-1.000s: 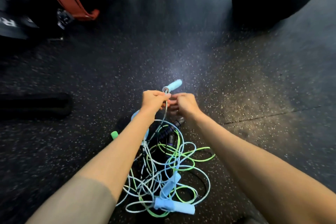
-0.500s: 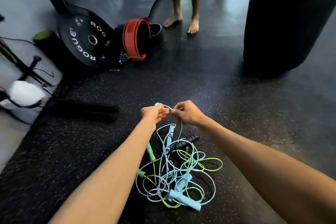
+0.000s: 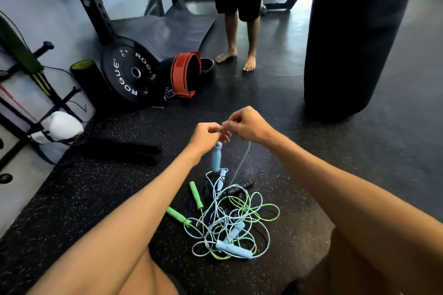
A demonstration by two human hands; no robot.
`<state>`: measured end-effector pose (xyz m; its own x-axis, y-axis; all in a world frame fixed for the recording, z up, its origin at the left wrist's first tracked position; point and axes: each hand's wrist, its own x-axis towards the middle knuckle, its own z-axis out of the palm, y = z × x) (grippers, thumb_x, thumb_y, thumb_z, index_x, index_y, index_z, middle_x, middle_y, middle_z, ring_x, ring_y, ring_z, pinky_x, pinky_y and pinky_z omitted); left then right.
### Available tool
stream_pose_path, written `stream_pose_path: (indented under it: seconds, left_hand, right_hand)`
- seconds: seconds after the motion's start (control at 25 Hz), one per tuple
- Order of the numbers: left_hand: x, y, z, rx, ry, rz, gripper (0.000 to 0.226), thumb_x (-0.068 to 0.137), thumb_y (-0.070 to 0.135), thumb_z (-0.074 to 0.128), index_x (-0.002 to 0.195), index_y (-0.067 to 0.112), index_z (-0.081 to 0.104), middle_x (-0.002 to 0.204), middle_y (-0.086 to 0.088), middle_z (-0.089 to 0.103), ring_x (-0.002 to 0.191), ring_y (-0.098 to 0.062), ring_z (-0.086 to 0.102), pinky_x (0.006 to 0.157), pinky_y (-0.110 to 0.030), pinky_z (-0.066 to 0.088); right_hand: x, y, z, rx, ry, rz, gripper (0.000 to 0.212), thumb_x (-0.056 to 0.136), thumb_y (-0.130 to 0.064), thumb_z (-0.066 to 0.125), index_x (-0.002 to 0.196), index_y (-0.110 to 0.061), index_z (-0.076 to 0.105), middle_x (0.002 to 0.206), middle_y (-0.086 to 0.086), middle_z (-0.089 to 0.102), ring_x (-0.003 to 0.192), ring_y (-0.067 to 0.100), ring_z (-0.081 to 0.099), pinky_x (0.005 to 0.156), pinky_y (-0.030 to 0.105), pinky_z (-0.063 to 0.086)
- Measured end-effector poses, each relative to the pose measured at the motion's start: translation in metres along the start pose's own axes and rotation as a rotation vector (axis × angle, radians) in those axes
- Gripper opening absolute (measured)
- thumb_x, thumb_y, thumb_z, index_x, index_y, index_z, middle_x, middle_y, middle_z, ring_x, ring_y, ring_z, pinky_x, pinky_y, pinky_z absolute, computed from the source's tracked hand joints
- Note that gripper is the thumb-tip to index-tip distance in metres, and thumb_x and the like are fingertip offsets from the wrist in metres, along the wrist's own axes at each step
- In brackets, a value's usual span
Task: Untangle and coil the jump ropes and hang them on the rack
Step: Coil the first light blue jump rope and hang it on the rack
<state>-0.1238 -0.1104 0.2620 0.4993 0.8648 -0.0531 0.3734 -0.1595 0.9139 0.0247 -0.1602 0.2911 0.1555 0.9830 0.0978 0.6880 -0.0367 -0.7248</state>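
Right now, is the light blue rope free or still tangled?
Still tangled: the light blue rope drops from the right hand, and lower down its loops cross through the green rope.

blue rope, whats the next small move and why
Probably raise both hands to draw the blue cord out of the pile: the left hand and right hand pinch it above the hanging blue handle, and the rest runs down into it.

Bare left forearm point(image 3: 143, 211) and bare right forearm point(image 3: 335, 187); bare left thigh point(image 3: 143, 275) low in view, dark fabric hem point(image 3: 178, 286) at its edge.
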Motion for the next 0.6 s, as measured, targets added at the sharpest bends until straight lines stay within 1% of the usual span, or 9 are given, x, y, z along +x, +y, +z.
stream_pose_path:
  seconds: [0.04,0.16,0.24,0.32,0.4,0.48,0.6]
  left_hand:
    - [-0.006,0.004,-0.002,0.004,-0.013,0.023,0.032,0.082,-0.017,0.04,0.081,-0.005,0.07,0.071,-0.014,0.068,0.063,-0.012,0.064,0.063,-0.018,0.051]
    - [-0.016,0.006,-0.008,0.098,-0.014,0.077,0.038,0.078,-0.01,0.042,0.061,0.011,0.067,0.061,-0.012,0.064,0.058,-0.016,0.061,0.06,-0.023,0.048]
    - [-0.018,0.005,-0.009,0.106,-0.031,0.071,0.038,0.078,-0.008,0.042,0.057,0.013,0.065,0.055,-0.009,0.061,0.054,-0.015,0.057,0.058,-0.023,0.045]
    - [-0.021,0.009,-0.009,0.059,-0.059,0.055,0.036,0.077,-0.009,0.039,0.056,0.009,0.063,0.052,-0.009,0.056,0.051,-0.016,0.053,0.057,-0.024,0.045]
    - [-0.021,0.013,-0.01,-0.022,-0.101,0.036,0.033,0.075,-0.008,0.034,0.058,0.003,0.06,0.052,-0.013,0.05,0.049,-0.02,0.049,0.055,-0.025,0.043]
    - [-0.021,0.016,-0.008,-0.116,-0.143,-0.012,0.029,0.072,-0.008,0.032,0.06,0.001,0.057,0.05,-0.011,0.044,0.046,-0.02,0.042,0.049,-0.025,0.039]
    - [-0.021,0.023,-0.008,-0.307,-0.236,-0.094,0.024,0.067,-0.007,0.03,0.063,0.0,0.053,0.048,-0.006,0.037,0.043,-0.014,0.028,0.044,-0.019,0.024]
  right_hand:
    - [-0.005,-0.004,-0.002,0.008,0.032,-0.001,0.023,0.091,-0.023,0.068,0.08,-0.006,0.077,0.054,-0.004,0.056,0.039,0.002,0.044,0.048,0.023,0.037]
    - [-0.021,-0.008,-0.003,0.046,0.103,-0.006,0.02,0.092,-0.024,0.068,0.083,-0.009,0.076,0.059,-0.005,0.056,0.049,0.004,0.042,0.048,0.018,0.034]
    - [-0.03,-0.006,0.003,0.073,0.143,-0.007,0.017,0.092,-0.024,0.068,0.086,-0.009,0.074,0.064,-0.005,0.058,0.053,0.004,0.045,0.05,0.014,0.034]
    - [-0.037,-0.001,0.01,0.12,0.195,0.015,0.017,0.093,-0.024,0.068,0.088,-0.008,0.072,0.066,-0.005,0.058,0.056,0.003,0.045,0.052,0.015,0.035]
    - [-0.038,0.004,0.013,0.165,0.228,0.035,0.017,0.094,-0.025,0.067,0.089,-0.008,0.069,0.067,-0.005,0.056,0.058,0.005,0.045,0.055,0.018,0.038]
    - [-0.036,0.008,0.014,0.173,0.223,0.042,0.018,0.095,-0.027,0.064,0.093,-0.009,0.066,0.071,-0.004,0.058,0.062,0.008,0.05,0.06,0.024,0.043]
    - [-0.032,0.016,0.014,0.171,0.188,0.062,0.023,0.099,-0.032,0.058,0.094,-0.01,0.064,0.071,0.002,0.063,0.067,0.023,0.062,0.069,0.039,0.052]
